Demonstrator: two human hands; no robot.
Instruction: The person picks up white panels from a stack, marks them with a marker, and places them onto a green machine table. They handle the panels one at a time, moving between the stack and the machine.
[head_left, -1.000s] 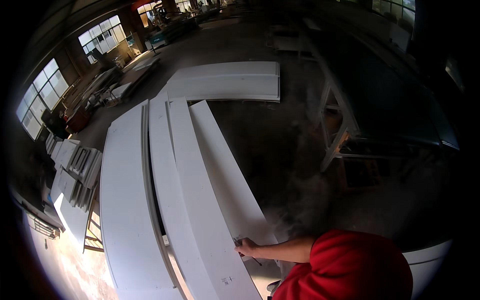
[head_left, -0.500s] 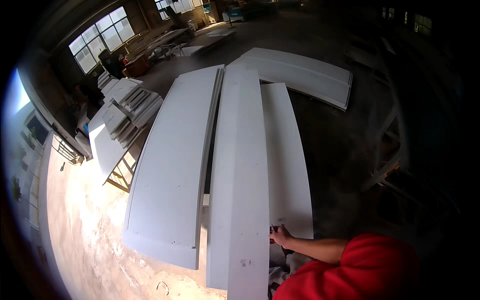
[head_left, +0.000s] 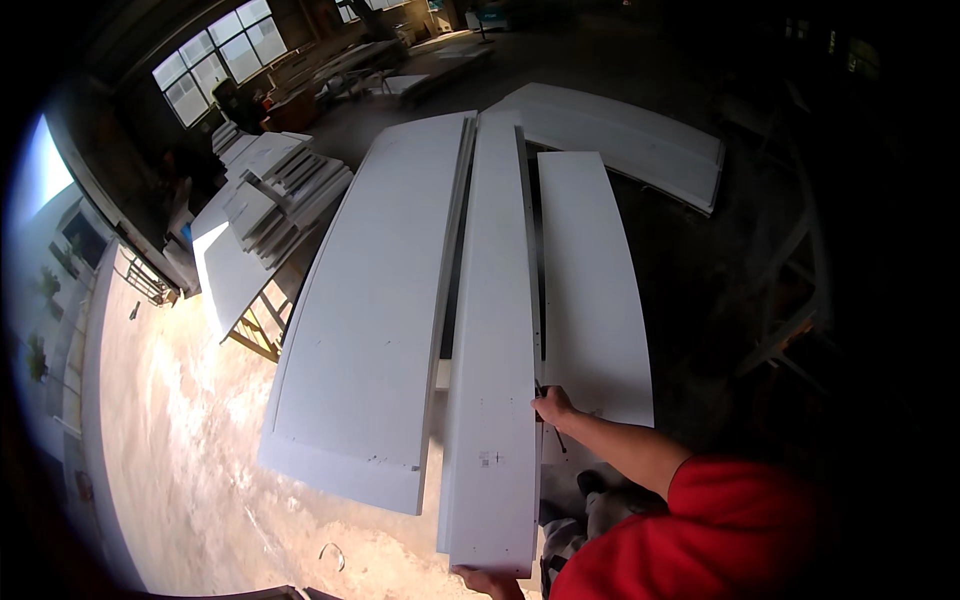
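Observation:
A long white panel (head_left: 490,300) runs away from me in the middle, lengthwise. Its near end rests against my left hand (head_left: 487,582), which is closed on that edge at the bottom of the view; some fingers are hidden beneath. At the panel's right edge, my right hand (head_left: 553,405) is closed around a thin dark rod-like tool (head_left: 562,440), whose ends stick out above and below the fist. The exact kind of tool is too small to make out. Small holes and a printed label mark the panel's near part.
A wide white panel stack (head_left: 370,300) lies to the left, and another white panel (head_left: 595,280) to the right. Farther off is a further white panel (head_left: 620,140). Stacked white boards (head_left: 285,200) sit on a table at left. A curved strip (head_left: 332,556) lies on the floor.
My left hand has come into view at the panel's near end. The middle panel has shifted, opening a dark gap along its right side. My right hand has moved forward along the edge.

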